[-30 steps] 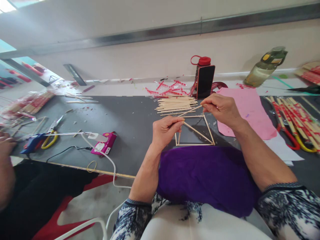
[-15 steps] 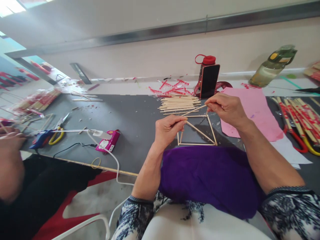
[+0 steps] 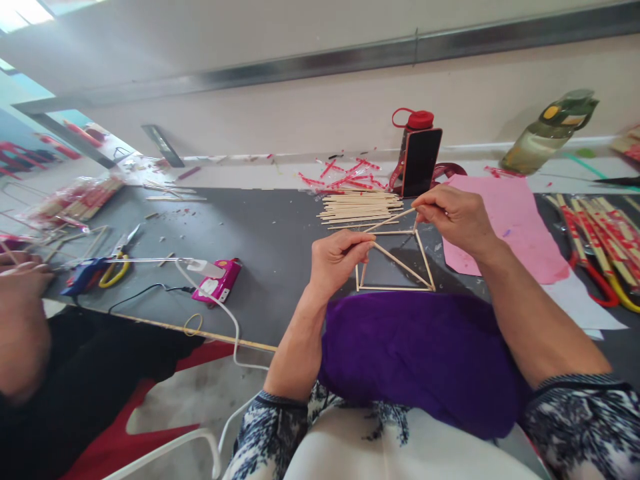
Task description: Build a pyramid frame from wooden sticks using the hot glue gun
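A frame of thin wooden sticks point(image 3: 425, 260) stands on the grey table, just beyond the purple cloth point(image 3: 420, 360) on my lap. My left hand point(image 3: 340, 260) is closed at the frame's near left, thumb and finger pinching where sticks meet. My right hand point(image 3: 453, 217) pinches the far end of a slanting stick point(image 3: 393, 219), above the frame's back right corner. That stick runs down to my left fingertips, where its lower end is partly hidden. Behind my hands lies a pile of loose sticks point(image 3: 357, 208).
A phone point(image 3: 421, 163) leans on a red-capped bottle point(image 3: 419, 120). Pink paper point(image 3: 505, 227), wrapped sticks and scissors point(image 3: 597, 283) lie right. Left are a magenta device point(image 3: 217, 283), a white cable point(image 3: 233, 317), yellow-handled scissors point(image 3: 115, 270) and another person's hand point(image 3: 23, 277).
The view has shifted very slightly. Both my hands keep the same hold, and the frame and slanting stick look unchanged.
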A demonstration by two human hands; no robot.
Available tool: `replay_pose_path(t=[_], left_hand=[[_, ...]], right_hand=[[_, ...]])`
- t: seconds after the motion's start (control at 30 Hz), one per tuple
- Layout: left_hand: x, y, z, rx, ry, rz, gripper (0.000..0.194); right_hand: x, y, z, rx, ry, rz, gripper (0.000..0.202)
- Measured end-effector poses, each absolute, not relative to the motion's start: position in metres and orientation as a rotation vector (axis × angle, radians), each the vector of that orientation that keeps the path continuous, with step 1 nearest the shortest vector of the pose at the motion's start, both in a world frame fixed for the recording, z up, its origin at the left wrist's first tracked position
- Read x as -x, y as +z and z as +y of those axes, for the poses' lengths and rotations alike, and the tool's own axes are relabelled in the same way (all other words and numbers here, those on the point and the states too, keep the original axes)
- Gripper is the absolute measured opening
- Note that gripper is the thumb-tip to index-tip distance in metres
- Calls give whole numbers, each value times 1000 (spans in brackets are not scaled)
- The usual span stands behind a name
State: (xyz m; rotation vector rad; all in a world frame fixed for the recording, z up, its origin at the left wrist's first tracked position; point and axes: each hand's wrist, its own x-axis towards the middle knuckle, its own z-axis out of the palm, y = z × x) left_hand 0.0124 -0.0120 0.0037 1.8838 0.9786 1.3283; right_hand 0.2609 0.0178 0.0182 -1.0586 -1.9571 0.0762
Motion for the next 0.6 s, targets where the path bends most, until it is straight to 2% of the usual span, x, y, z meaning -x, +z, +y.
replay_pose_path(t=[0.6], left_hand=[[-11, 5, -13, -1891, 1323, 980, 11]], right_hand=[[-263, 16, 22, 1034, 163, -1888, 12]])
